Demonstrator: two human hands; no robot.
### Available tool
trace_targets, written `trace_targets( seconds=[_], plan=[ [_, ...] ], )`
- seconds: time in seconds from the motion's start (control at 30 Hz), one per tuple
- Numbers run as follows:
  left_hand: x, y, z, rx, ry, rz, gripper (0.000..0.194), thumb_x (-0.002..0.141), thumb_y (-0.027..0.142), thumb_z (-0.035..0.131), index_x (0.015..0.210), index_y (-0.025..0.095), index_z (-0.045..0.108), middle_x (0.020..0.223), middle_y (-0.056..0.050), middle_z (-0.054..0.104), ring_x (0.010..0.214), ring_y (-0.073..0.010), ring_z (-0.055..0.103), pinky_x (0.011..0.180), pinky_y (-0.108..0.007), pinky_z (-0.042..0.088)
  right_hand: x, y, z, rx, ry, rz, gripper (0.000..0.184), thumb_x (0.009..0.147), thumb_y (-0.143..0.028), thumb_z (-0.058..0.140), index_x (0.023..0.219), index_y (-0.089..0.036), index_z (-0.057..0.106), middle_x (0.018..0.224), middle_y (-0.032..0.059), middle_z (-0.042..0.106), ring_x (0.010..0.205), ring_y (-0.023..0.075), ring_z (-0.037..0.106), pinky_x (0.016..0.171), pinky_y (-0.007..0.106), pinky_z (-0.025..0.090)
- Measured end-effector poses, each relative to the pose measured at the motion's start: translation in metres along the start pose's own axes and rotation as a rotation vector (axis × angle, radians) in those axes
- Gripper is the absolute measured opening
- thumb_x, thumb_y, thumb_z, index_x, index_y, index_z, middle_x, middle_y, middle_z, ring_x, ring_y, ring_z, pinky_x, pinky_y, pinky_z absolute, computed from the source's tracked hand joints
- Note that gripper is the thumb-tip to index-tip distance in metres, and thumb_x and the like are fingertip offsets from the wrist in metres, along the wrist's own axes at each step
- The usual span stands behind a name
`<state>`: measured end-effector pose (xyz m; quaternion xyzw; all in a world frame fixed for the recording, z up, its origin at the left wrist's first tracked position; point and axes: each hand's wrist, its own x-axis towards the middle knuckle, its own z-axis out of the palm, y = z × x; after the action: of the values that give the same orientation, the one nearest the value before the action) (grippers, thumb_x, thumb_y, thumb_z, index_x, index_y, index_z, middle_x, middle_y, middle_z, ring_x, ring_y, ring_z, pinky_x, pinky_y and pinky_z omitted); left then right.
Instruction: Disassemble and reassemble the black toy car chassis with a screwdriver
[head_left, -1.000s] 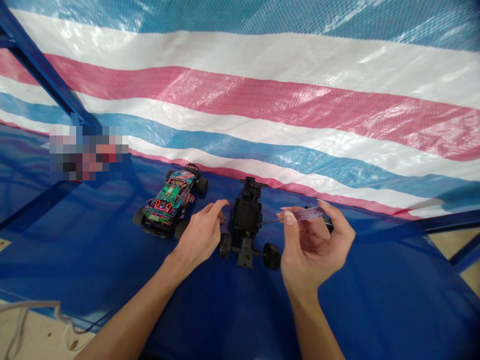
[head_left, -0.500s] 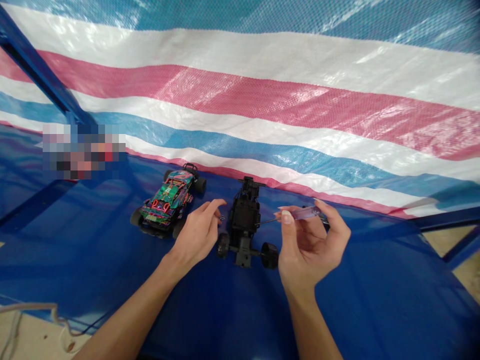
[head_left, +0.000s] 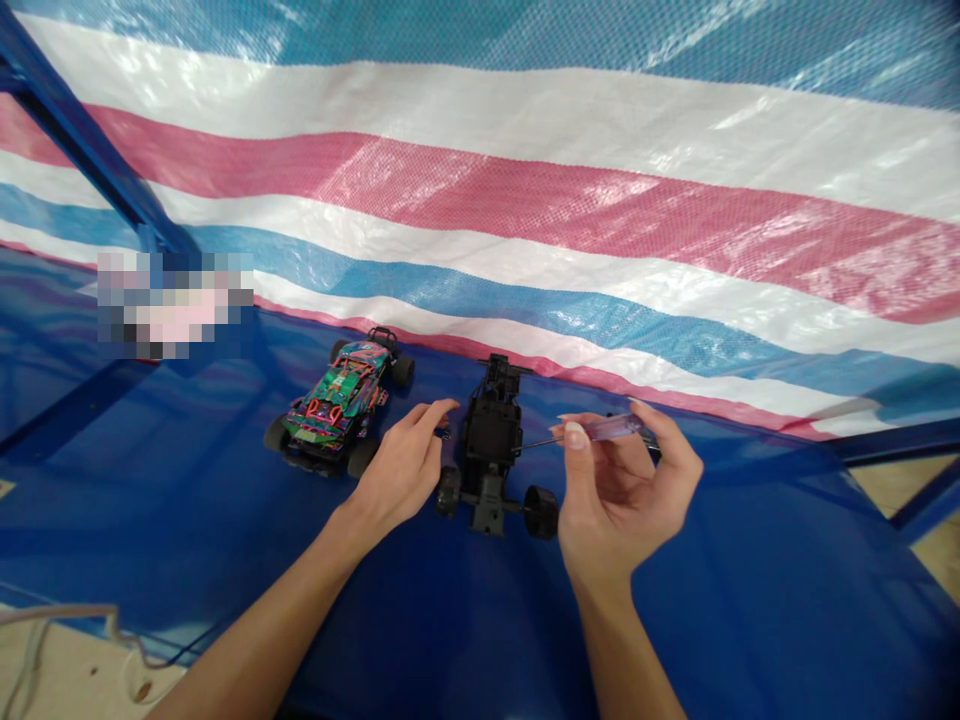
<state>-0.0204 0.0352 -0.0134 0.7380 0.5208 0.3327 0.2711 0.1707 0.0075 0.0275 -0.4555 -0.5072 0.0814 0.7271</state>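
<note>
A black toy car chassis lies on the blue table, its two larger wheels towards me. My right hand grips a screwdriver by its clear purplish handle. The thin shaft points left, and its tip meets the right side of the chassis. Just left of the chassis, my left hand has its fingers curled and pinched together. Something small and dark shows by its fingertips, too small to name. Behind that hand, to the left, stands a toy car with a green, blue and orange patterned body.
A striped plastic sheet hangs along the back of the blue table. Blue metal frame posts stand at the left and right. A pale cable runs at the lower left. One patch at the far left is blurred out.
Both hands and the screwdriver stay nearly in place. The whole view has shifted very slightly, and the blurred patch at the left looks lighter.
</note>
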Motion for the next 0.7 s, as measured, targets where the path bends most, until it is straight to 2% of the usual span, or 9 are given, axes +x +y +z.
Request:
trace_targets(
  seconds=[0.27, 0.43, 0.53, 0.63, 0.7],
  plan=[
    [0.001, 0.001, -0.003, 0.02, -0.012, -0.004, 0.05, 0.096, 0.005, 0.04, 0.139, 0.016, 0.064, 0.12, -0.013, 0.074, 0.108, -0.0251, 0.075, 0.106, -0.044, 0.058, -0.001, 0.002, -0.001, 0.046, 0.007, 0.036, 0.047, 0.093, -0.021, 0.08, 0.135, -0.03, 0.06, 0.096, 0.0024, 0.076, 0.082, 0.0207, 0.08, 0.078, 0.04, 0.069],
    [0.001, 0.001, -0.002, 0.039, 0.017, 0.022, 0.047, 0.096, 0.005, 0.041, 0.134, 0.018, 0.066, 0.116, -0.011, 0.075, 0.105, -0.0242, 0.075, 0.103, -0.042, 0.059, 0.0, 0.002, 0.0, 0.014, -0.005, 0.028, 0.047, 0.094, -0.022, 0.078, 0.136, -0.032, 0.059, 0.096, 0.0032, 0.075, 0.081, 0.0218, 0.079, 0.078, 0.043, 0.069],
    [0.001, 0.003, -0.004, 0.018, 0.051, 0.046, 0.044, 0.097, 0.006, 0.041, 0.131, 0.017, 0.067, 0.117, -0.011, 0.075, 0.106, -0.0237, 0.075, 0.103, -0.041, 0.059, 0.0, 0.002, 0.0, 0.032, -0.002, 0.021, 0.047, 0.094, -0.02, 0.078, 0.136, -0.031, 0.059, 0.096, 0.0028, 0.075, 0.082, 0.0207, 0.079, 0.077, 0.04, 0.069],
    [-0.001, 0.009, -0.011, -0.021, 0.096, 0.132, 0.038, 0.101, 0.011, 0.043, 0.129, 0.018, 0.068, 0.116, -0.01, 0.074, 0.108, -0.0223, 0.073, 0.103, -0.039, 0.059, 0.001, 0.002, 0.0, 0.041, 0.002, 0.01, 0.046, 0.095, -0.02, 0.077, 0.136, -0.03, 0.06, 0.098, 0.0021, 0.074, 0.083, 0.0191, 0.079, 0.076, 0.037, 0.068],
    [-0.004, 0.016, -0.017, -0.042, 0.065, 0.25, 0.032, 0.104, 0.018, 0.049, 0.129, 0.02, 0.069, 0.118, -0.01, 0.073, 0.11, -0.0225, 0.071, 0.102, -0.039, 0.058, 0.001, 0.003, -0.002, 0.027, 0.015, 0.005, 0.045, 0.095, -0.02, 0.076, 0.137, -0.03, 0.061, 0.099, 0.0023, 0.073, 0.083, 0.0187, 0.078, 0.077, 0.037, 0.068]
  ],
)
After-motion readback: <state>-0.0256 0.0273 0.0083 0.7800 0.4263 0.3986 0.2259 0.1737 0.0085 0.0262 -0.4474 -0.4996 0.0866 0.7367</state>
